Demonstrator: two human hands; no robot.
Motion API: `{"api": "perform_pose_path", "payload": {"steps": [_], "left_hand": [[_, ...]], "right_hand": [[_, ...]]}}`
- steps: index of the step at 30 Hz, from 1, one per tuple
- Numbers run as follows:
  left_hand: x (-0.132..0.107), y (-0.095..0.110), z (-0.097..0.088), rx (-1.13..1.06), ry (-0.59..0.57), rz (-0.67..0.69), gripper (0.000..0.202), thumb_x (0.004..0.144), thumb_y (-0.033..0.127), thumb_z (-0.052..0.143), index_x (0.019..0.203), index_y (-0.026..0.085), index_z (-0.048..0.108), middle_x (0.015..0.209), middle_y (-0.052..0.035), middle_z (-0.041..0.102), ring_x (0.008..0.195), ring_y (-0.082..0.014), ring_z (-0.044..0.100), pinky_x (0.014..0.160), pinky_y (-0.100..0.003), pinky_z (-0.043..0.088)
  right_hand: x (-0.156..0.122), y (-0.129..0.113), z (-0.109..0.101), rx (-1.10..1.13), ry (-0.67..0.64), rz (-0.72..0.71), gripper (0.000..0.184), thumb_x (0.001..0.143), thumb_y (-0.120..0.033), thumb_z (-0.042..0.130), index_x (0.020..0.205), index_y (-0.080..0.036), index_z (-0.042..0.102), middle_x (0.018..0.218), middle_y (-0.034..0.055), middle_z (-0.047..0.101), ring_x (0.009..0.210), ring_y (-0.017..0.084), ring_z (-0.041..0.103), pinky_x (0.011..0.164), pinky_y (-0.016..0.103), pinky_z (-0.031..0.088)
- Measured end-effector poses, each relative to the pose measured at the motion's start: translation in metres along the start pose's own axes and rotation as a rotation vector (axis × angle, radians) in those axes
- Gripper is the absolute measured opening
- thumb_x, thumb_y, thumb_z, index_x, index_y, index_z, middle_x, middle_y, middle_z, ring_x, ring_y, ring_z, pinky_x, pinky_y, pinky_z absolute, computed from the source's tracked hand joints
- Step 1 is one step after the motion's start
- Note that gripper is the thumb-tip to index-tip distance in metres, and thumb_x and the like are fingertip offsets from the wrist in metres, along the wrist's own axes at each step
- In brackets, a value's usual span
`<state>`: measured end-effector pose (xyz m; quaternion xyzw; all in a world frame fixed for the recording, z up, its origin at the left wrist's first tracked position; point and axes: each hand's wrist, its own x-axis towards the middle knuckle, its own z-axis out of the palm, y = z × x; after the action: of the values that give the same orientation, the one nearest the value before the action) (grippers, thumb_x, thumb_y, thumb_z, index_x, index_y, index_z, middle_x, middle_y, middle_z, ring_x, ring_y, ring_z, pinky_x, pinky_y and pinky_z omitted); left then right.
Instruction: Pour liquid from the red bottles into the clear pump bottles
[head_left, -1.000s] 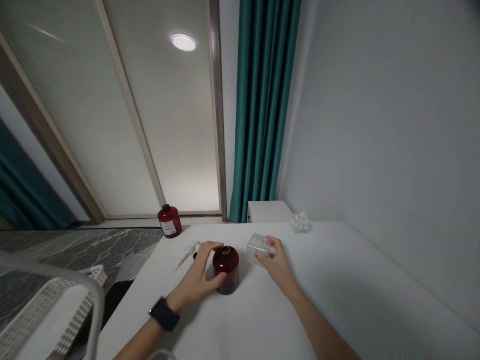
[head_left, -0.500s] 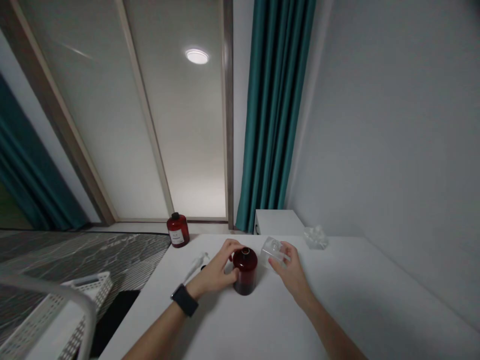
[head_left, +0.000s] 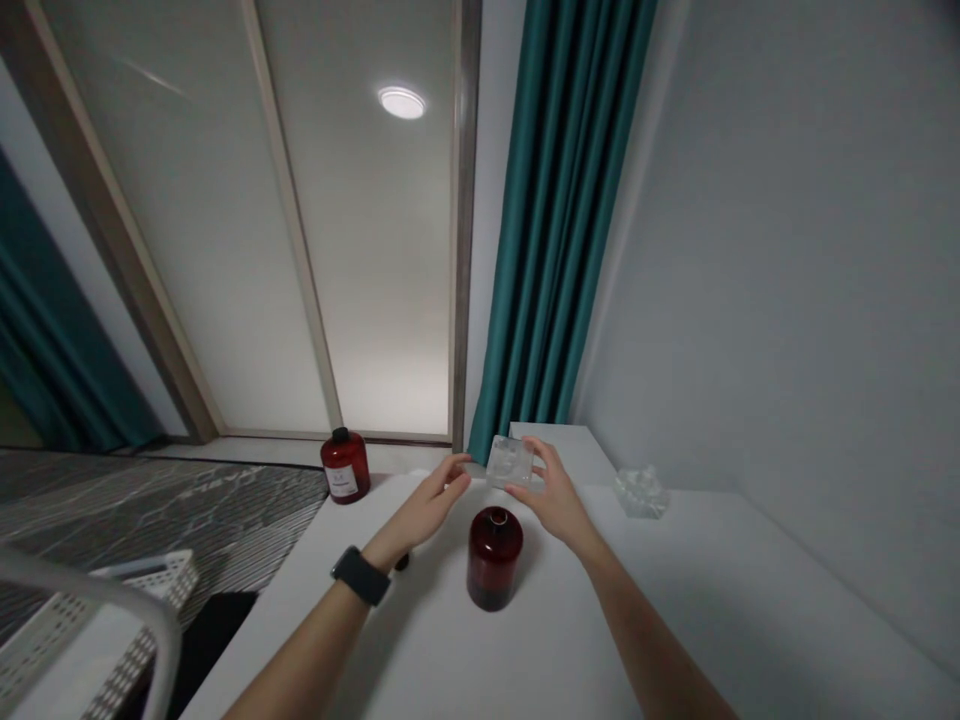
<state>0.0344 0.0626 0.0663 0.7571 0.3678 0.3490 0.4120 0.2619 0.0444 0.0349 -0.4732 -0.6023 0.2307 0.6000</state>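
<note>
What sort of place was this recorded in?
Probably a room in a home: a teal curtain hangs beside pale framed panels, and a patterned gray floor covering shows beyond the white table.

Open bottle (head_left: 495, 562): glossy, glass-like. Clear container (head_left: 508, 463): smooth, see-through. Surface (head_left: 551, 650): smooth, matt. Far left corner, bottle label (head_left: 343, 481): papery. Far edge, bundle (head_left: 640, 494): crinkled plastic.

On our white table (head_left: 540, 655) we see an upright, uncapped dark-red bottle (head_left: 493, 562), a partly hidden black object (head_left: 403, 562) to its left, a labelled red bottle (head_left: 346, 468) with a black cap (head_left: 340, 435) at the far left corner, and crumpled clear plastic (head_left: 642, 493) toward the far right.
</note>
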Motion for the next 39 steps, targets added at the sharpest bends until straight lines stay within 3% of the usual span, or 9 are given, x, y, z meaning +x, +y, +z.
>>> {"api": "perform_pose_path", "payload": {"steps": [5,9,13,19,24,30,39], "left_hand": [[0.014,0.007,0.001,-0.092,-0.033,-0.026,0.051,0.102,0.05,0.035,0.144,0.023,0.042,0.127,-0.0102,0.062,0.114,-0.0265,0.059,0.1,-0.049,0.046],[0.015,0.011,0.006,-0.197,-0.094,0.055,0.05,0.099,0.044,0.048,0.145,0.025,0.039,0.132,-0.01,0.06,0.123,-0.026,0.055,0.105,-0.047,0.044],[0.015,0.013,0.007,-0.209,-0.062,0.097,0.057,0.096,0.039,0.056,0.146,0.022,0.036,0.124,-0.0117,0.062,0.119,-0.027,0.056,0.105,-0.048,0.044],[0.013,0.021,0.007,-0.274,-0.055,0.129,0.05,0.093,0.029,0.057,0.141,0.021,0.042,0.123,-0.0113,0.061,0.115,-0.0261,0.058,0.102,-0.048,0.045],[0.009,0.03,0.002,-0.183,-0.041,0.181,0.053,0.09,0.024,0.061,0.139,0.024,0.041,0.126,-0.0113,0.06,0.119,-0.0273,0.055,0.099,-0.047,0.047],[0.011,0.03,-0.002,-0.128,-0.075,0.257,0.055,0.088,0.023,0.065,0.137,0.023,0.04,0.127,-0.0117,0.06,0.116,-0.0256,0.058,0.1,-0.047,0.047],[0.007,0.035,-0.005,-0.04,-0.114,0.286,0.056,0.086,0.019,0.067,0.135,0.024,0.041,0.136,-0.0118,0.056,0.126,-0.0261,0.055,0.107,-0.051,0.045]], "right_hand": [[-0.003,-0.018,0.005,-0.015,-0.12,-0.081,0.065,0.072,-0.028,0.079,0.131,-0.031,0.05,0.134,0.0063,0.048,0.131,0.026,0.048,0.11,0.048,0.044],[-0.006,-0.029,0.004,-0.037,-0.166,-0.108,0.067,0.075,-0.025,0.078,0.134,-0.032,0.047,0.136,0.0065,0.047,0.132,0.025,0.047,0.111,0.048,0.043],[-0.005,-0.035,0.0,-0.084,-0.195,-0.148,0.072,0.078,-0.025,0.077,0.141,-0.034,0.044,0.142,0.007,0.046,0.137,0.026,0.043,0.115,0.049,0.039],[-0.007,-0.043,-0.014,-0.194,-0.251,-0.18,0.084,0.081,-0.025,0.075,0.152,-0.038,0.032,0.159,0.0049,0.03,0.149,0.028,0.026,0.12,0.054,0.027],[-0.012,-0.045,-0.025,-0.133,-0.281,-0.088,0.072,0.089,-0.03,0.065,0.153,-0.037,0.031,0.155,0.0053,0.04,0.144,0.028,0.037,0.117,0.054,0.033],[-0.013,-0.046,-0.02,-0.057,-0.295,-0.019,0.062,0.092,-0.034,0.061,0.149,-0.035,0.037,0.149,0.0067,0.049,0.134,0.027,0.05,0.113,0.053,0.04],[-0.014,-0.047,-0.018,-0.021,-0.294,-0.022,0.056,0.088,-0.028,0.065,0.139,-0.032,0.041,0.145,0.0076,0.051,0.133,0.025,0.05,0.11,0.048,0.043]]}}
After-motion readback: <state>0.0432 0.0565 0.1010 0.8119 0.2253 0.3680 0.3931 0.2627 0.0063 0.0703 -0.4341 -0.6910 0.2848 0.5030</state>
